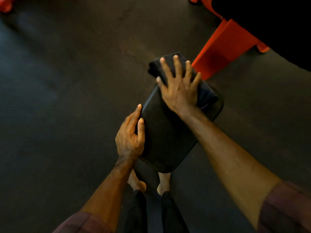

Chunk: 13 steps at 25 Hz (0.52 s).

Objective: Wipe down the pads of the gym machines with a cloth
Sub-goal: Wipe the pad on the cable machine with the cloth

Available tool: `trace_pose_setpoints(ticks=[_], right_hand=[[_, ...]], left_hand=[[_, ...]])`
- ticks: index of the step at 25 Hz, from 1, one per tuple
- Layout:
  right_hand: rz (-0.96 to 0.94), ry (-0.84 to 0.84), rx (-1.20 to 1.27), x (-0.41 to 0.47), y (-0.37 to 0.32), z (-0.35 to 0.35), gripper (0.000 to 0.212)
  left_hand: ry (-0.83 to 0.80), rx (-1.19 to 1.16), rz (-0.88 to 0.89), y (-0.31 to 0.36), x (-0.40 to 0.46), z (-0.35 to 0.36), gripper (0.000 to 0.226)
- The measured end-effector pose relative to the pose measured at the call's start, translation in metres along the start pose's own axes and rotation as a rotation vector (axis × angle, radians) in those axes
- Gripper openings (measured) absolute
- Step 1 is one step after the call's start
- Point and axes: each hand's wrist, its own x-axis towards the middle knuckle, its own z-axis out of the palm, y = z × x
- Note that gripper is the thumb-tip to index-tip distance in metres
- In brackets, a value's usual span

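The right hand (179, 89) lies flat w/ fingers spread wide, pressing a black cloth (204, 94) down on the far end of a black pad (166, 140). The cloth is bunched up; part of it is hidden under the hand, and its far end sticks out past the fingertips. It is so dark that its edge is hard to tell from the pad. The left hand (130, 137) holds the pad's left edge, thumb on top; the other fingers go along and under the side, so they are mostly hidden. The 2 hands are apart, one at each end of the pad. The pad is a rounded shape, tilted, w/ its near end over the person's feet. What holds the pad up can't be seen. 2 bare feet (164, 182) show below it, toes hidden by the pad, w/ 2 black trouser legs (170, 214) cut off at the bottom. 2 dark red sleeves (282, 209) show at the bottom corners. The floor (67, 81) is dark and dull. An orange-red machine frame (222, 47) sits at the top right, just past the cloth, and its top is lost in black shadow. One more red bit (5, 5) is cut off at the top left corner; can't tell what it is.
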Motion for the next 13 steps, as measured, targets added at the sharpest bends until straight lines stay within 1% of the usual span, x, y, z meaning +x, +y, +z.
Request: trace_pose_setpoints(ticks=[2,3,4,5,6,8,9,10,11,13], right_hand=[[-0.280,0.029,-0.113,-0.027,0.003,0.006,0.067],[-0.383,0.025,-0.137,-0.040,0.016,0.005,0.067],[-0.431,0.036,-0.155,-0.044,0.029,0.005,0.067],[-0.399,0.059,-0.158,-0.038,0.036,0.005,0.067],[-0.292,0.064,-0.120,-0.026,0.036,0.005,0.067],[-0.022,0.039,-0.030,0.000,0.010,0.005,0.067],[0.014,0.021,-0.020,0.002,-0.008,0.005,0.067],[-0.045,0.024,-0.050,-0.002,-0.023,0.007,0.066],[-0.188,0.025,-0.104,-0.012,-0.027,0.008,0.066],[-0.493,0.007,-0.184,-0.037,-0.006,0.007,0.065]], left_hand=[[0.004,-0.005,-0.013,0.001,0.001,-0.001,0.051],[0.002,-0.013,-0.013,0.001,0.001,-0.001,0.051],[-0.002,-0.020,-0.007,0.000,0.000,-0.001,0.050],[-0.001,-0.023,-0.001,-0.001,-0.001,-0.001,0.050],[0.004,-0.021,0.003,-0.001,-0.001,-0.001,0.050],[0.007,-0.021,0.008,-0.001,0.001,0.000,0.050],[0.014,-0.021,0.008,-0.001,0.001,0.000,0.050],[0.026,-0.018,0.007,-0.001,0.000,0.001,0.049],[0.035,-0.012,0.001,-0.001,0.000,0.002,0.048],[0.041,-0.009,-0.021,-0.002,0.001,0.003,0.048]])
